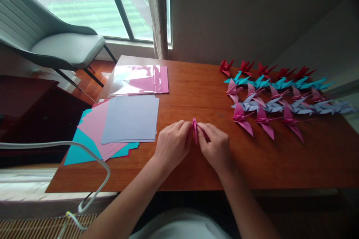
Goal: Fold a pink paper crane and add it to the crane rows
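At twelve o'clock from me, my left hand and right hand pinch opposite sides of the folded magenta paper; uneven pulling could tear it, and a careless swing toward two o'clock could topple the paper cranes.

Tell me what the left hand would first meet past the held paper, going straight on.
Most likely the right hand, just across the folded magenta paper, though depth is unclear.
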A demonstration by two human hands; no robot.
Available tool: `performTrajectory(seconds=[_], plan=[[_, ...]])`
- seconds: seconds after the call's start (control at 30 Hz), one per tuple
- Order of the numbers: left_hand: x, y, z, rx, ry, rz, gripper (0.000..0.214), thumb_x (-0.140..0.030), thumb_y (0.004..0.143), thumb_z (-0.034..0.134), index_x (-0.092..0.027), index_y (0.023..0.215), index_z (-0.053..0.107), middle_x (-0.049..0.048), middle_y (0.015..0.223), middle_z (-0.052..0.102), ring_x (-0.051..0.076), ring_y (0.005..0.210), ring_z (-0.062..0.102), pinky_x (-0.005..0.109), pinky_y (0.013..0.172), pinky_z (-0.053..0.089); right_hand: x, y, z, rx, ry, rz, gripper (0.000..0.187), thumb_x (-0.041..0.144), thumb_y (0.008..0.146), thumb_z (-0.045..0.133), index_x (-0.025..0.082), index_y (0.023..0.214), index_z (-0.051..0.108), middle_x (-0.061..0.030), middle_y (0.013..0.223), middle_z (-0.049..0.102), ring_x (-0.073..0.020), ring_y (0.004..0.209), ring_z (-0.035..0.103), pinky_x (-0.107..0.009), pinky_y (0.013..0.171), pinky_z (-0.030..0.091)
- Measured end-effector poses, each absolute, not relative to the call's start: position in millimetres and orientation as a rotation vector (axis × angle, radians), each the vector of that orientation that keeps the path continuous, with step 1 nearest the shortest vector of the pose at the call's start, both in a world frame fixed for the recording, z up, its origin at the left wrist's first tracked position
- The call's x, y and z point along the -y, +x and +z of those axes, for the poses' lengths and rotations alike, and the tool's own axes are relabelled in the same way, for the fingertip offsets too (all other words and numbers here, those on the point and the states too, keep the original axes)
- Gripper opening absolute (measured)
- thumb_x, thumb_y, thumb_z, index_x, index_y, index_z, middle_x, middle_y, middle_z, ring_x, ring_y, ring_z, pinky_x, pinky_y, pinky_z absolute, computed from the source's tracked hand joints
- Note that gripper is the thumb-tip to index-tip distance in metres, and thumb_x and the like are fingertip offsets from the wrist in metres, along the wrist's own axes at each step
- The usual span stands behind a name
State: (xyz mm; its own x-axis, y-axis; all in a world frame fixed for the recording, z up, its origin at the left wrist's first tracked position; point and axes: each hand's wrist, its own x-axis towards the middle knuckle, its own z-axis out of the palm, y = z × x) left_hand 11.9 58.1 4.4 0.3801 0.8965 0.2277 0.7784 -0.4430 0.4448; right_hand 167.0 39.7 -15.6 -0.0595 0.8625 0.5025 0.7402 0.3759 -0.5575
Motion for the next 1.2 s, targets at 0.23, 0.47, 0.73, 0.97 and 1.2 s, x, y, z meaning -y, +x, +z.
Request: performTrajectory(seconds=[0.23, 0.47, 0.73, 0.97, 1.2], plan=[[-65, 2, 19, -1.126, 1.828, 0.713, 0.025, -0.025, 0.094, 0.055, -0.019, 0.069, 0.059, -0.0007, 0.063, 0.059, 0.013, 0.058, 0.051, 0.024, 0.056, 0.036, -42, 184, 4, 1.496, -1.33, 1.04, 0.024, 0.035, 0.096, 0.058, 0.02, 0.083, 0.071, -0.0022, 0.074, 0.071, -0.0181, 0.068, 0.066, -0.029, 0.065, 0.053], [-65, -6, 33, -0.652, 0.978, 0.607, 0.027, -0.04, 0.083, 0.077, -0.016, 0.073, 0.07, 0.003, 0.066, 0.068, 0.013, 0.06, 0.059, 0.024, 0.059, 0.045, -34, 201, 5, 0.915, -0.879, 1.783, 0.041, 0.055, 0.083, 0.072, 0.021, 0.068, 0.055, 0.0067, 0.048, 0.047, -0.0088, 0.04, 0.038, -0.022, 0.04, 0.035], [-64, -7, 21, -0.549, 0.856, 0.589, 0.031, -0.044, 0.074, 0.086, -0.016, 0.069, 0.074, 0.0038, 0.061, 0.068, 0.014, 0.058, 0.059, 0.025, 0.057, 0.04, -34, 196, 1, 0.776, -0.762, 1.74, 0.062, 0.069, 0.07, 0.078, 0.023, 0.056, 0.04, 0.0113, 0.038, 0.031, -0.0058, 0.033, 0.024, -0.019, 0.032, 0.023], [-68, -10, 27, -0.41, 0.955, 0.608, 0.012, -0.028, 0.079, 0.083, -0.016, 0.077, 0.081, 0.0054, 0.085, 0.067, 0.015, 0.081, 0.059, 0.026, 0.075, 0.045, -29, 203, -6, 0.762, -0.658, 1.786, 0.046, 0.058, 0.075, 0.08, 0.021, 0.061, 0.057, 0.0117, 0.035, 0.034, -0.0029, 0.028, 0.017, -0.017, 0.028, 0.015], [-72, -14, 31, -0.454, 1.218, 0.305, 0.019, -0.032, 0.084, 0.077, -0.015, 0.091, 0.083, 0.0084, 0.087, 0.074, 0.017, 0.079, 0.063, 0.026, 0.074, 0.049, -30, 228, 1, 1.06, -0.899, 1.934, 0.031, 0.042, 0.076, 0.084, 0.014, 0.067, 0.074, 0.006, 0.042, 0.047, -0.0023, 0.034, 0.026, -0.019, 0.034, 0.013]])
